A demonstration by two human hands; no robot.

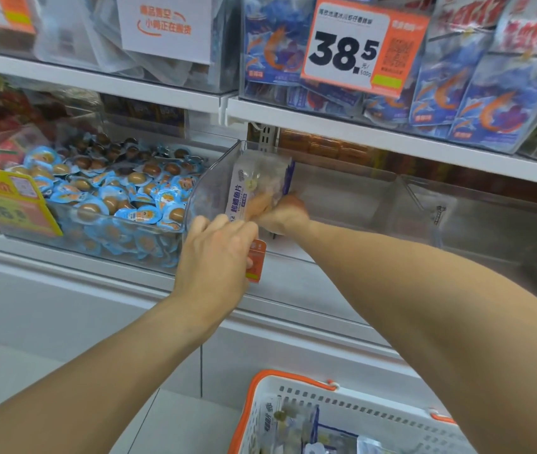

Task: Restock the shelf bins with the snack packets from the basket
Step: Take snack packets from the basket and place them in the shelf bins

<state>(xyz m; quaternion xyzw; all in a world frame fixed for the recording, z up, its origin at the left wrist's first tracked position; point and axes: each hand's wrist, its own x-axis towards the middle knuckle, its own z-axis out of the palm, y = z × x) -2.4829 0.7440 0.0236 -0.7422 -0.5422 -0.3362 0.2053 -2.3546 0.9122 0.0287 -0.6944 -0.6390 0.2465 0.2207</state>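
Note:
A white and purple snack packet [254,181] stands upright inside the clear shelf bin [342,191]. My right hand [285,214] is inside the bin and grips the packet's lower end. My left hand [214,257] is at the bin's front wall, fingers curled over its rim and thumb beside a small orange price tag [256,262]. Below, the white basket with orange trim [296,386] holds more snack packets [293,427] of the same kind; its lower part is cut off by the frame edge.
To the left is a clear bin of blue-wrapped braised eggs [113,191]. Another clear bin [496,224] sits to the right. The shelf above carries blue shrimp packets [457,93] and a large price sign [352,47]. A white shelf ledge [97,273] runs along the front.

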